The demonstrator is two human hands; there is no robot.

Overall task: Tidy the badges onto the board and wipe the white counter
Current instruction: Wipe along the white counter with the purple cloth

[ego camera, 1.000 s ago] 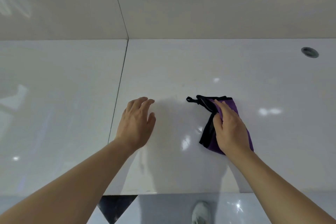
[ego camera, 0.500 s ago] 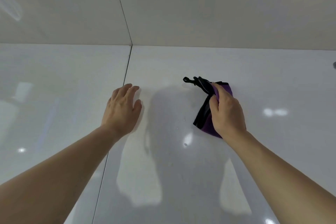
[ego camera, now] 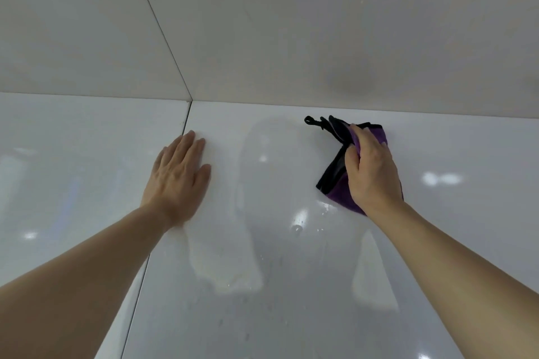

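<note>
Nearest us, wet streaks on the white tabletop (ego camera: 291, 285) suggest wiping is underway. Our left hand (ego camera: 178, 181) lies flat, fingers straight, beside the seam (ego camera: 163, 213), likely bracing our reach. Farther out, our right hand (ego camera: 372, 175) grips the purple-and-black cloth (ego camera: 335, 181), pressing it down near the back wall (ego camera: 291, 23). We see no badges or board.

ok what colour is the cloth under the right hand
Purple with black edging: the cloth shows in the head view, gripped by the right hand.
</note>
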